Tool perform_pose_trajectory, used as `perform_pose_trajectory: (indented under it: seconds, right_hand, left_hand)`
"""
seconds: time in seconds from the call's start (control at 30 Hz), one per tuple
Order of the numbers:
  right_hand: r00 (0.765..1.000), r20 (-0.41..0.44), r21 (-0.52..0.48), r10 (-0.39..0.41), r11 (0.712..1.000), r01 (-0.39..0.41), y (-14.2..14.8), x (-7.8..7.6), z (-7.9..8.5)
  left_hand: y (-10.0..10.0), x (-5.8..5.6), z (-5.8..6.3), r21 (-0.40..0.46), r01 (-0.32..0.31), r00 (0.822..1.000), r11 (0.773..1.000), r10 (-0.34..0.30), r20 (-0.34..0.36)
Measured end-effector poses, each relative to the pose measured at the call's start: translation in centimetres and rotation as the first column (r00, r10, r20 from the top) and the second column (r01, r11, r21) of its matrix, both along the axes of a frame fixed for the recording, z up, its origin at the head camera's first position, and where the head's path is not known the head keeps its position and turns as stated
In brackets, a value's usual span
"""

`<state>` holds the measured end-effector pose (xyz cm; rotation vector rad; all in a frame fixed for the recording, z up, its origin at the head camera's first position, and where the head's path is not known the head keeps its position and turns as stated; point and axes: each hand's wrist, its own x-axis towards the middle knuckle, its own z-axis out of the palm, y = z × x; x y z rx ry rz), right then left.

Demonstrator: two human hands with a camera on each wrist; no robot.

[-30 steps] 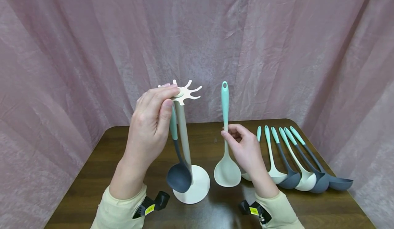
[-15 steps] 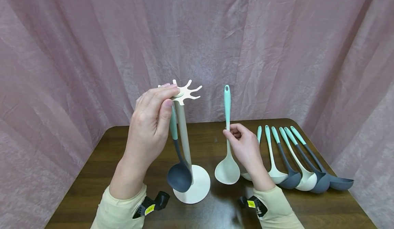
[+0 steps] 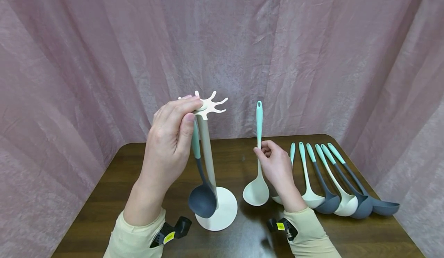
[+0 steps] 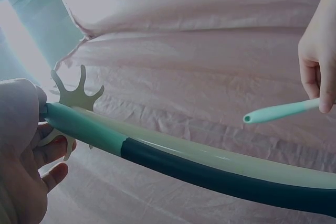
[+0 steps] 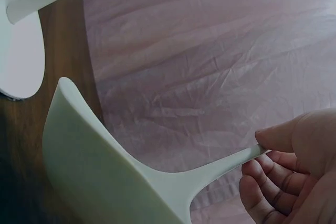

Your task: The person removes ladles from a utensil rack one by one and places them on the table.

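Note:
My left hand point(image 3: 168, 134) holds the white hooked top of a utensil stand point(image 3: 207, 154), fingers over the top and thumb at the side. From a hook near that hand hangs a dark grey ladle point(image 3: 202, 201) with a mint handle; the hand hides its upper end. To the right of the stand, my right hand point(image 3: 277, 165) pinches a cream ladle point(image 3: 256, 191) between thumb and fingers, midway along its shaft. This ladle is upright, bowl down and mint handle up. In the right wrist view its bowl point(image 5: 105, 166) is large and close, apart from the stand's round base point(image 5: 23, 56).
Several cream and grey ladles point(image 3: 324, 186) with mint handles lie fanned out on the right of the brown wooden table point(image 3: 104, 196). My right hand partly covers the leftmost one. Pink curtains point(image 3: 222, 38) hang behind the table.
The right hand has shifted slightly to the right with the cream ladle, whose handle top now appears lower and farther right. The left hand and the stand have stayed put.

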<state>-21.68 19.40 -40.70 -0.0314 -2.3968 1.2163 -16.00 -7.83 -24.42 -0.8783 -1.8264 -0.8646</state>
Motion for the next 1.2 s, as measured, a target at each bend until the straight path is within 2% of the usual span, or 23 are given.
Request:
perform_pose_trajectory:
  seconds: [0.73,1.2]
  right_hand:
    - [0.999,0.03,0.142,-0.042,0.989,0.038,0.8,-0.8,-1.7]
    - [0.992,0.07,0.254,-0.107,0.963,0.086,1.1,-0.9,-2.5]
  left_hand:
    - [-0.3,0.1,0.0,-0.005,-0.006,1.0,1.0,0.006,-0.002]
    - [-0.3,0.2,0.0,-0.003,-0.003,1.0,1.0,0.003,0.0]
